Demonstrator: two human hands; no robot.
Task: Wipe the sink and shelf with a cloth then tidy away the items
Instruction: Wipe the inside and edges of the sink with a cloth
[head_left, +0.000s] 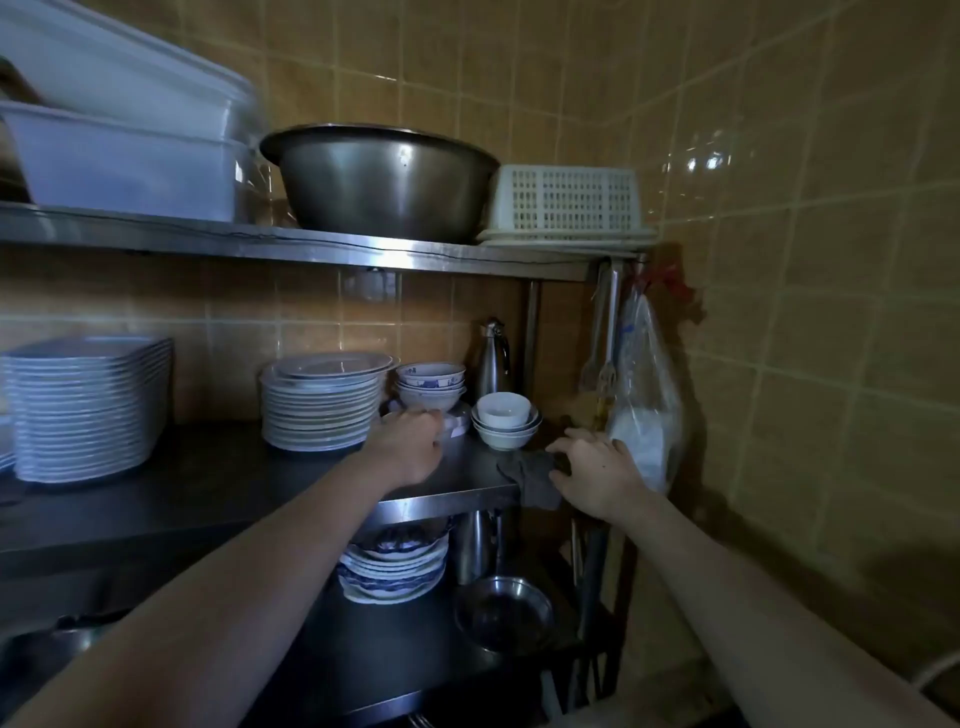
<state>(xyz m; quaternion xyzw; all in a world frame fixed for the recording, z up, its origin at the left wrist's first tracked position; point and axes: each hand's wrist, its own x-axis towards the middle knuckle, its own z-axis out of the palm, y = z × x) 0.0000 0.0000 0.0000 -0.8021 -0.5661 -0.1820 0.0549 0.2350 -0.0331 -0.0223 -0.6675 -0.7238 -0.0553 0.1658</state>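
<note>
**Shelf station: right hand on cloth at the shelf's corner, left hand on a container**

Right hand: palm down, fingers spread and fairly straight, gripping nothing. It rests on the dark grey cloth. The cloth lies partly beneath this hand. The rest shows to the hand's left, between forefinger and thumb, and hangs over the front edge of the steel shelf at its right-hand corner.

Left hand: fingers curled round the near side of a white round container standing on the same shelf. The view is blurred here, so how firm the grip is cannot be told. The cloth lies to this hand's right, apart from it, with bare steel between.

Surroundings:
- A stack of white bowls stands just beyond the cloth, between the two hands.
- Blue-patterned bowls sit directly above the left hand's container.
- A stack of round plates stands just left of the left hand.
- A plastic bag hangs just right of the right hand's fingers.
- Patterned plates and a steel bowl lie on the level below both hands.
</note>
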